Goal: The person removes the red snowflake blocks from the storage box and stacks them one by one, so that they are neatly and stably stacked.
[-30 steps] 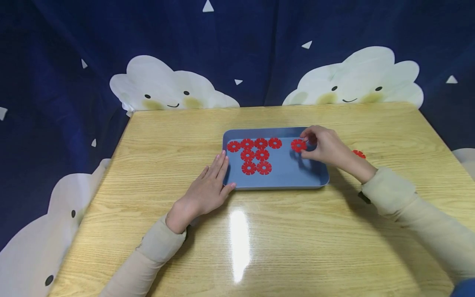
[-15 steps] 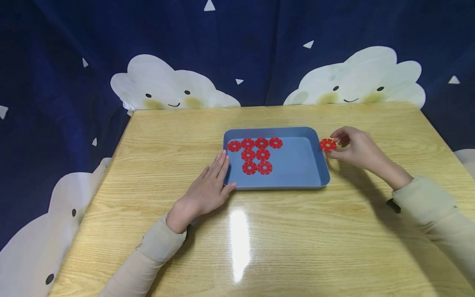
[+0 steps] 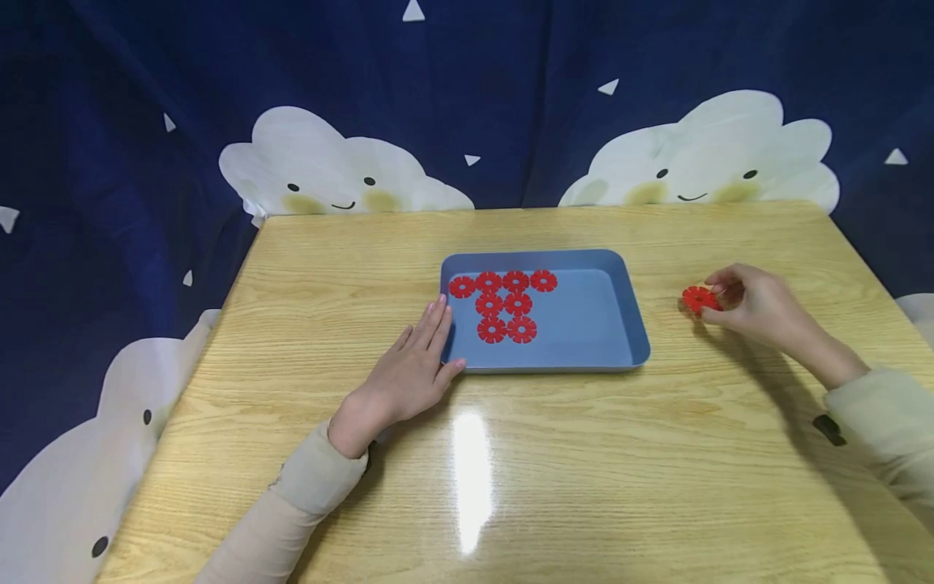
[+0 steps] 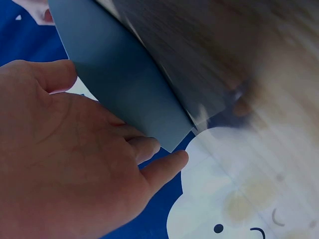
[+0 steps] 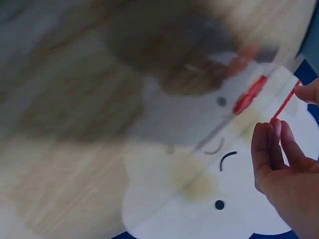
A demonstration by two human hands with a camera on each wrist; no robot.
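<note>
Thin, light, and best taken by the rim

Behind everything a dark blue curtain (image 3: pixel 503 73) is hung, and before it a wooden table (image 3: pixel 584 478) is seen, whose surface looks glossy. On the table a blue tray (image 3: pixel 580 341) is placed. Its left wall is touched by the left hand (image 3: pixel 409 377); in the head view the fingers are straight and pressed together, and the thumb is spread away from them.

By the right hand (image 3: pixel 766 304) one red disc (image 3: pixel 691 302) is held outside the tray, to its right and apart from it. The disc is pinched between thumb and fingertips, at two places of its rim. Whether the table is touched by it cannot be told.

Inside the tray eight red discs (image 3: pixel 510 306) are laid flat, mostly toward the left: four along the far side, then two rows of two.

Each disc is probably of plastic, very light, stiff and not easily broken, though perhaps a little slippery. When flat, its thin edge may be hard to lift with a fingertip. Good hold should be given by the slotted rim, taken from opposite sides; firm squeezing is hardly needed.
</note>
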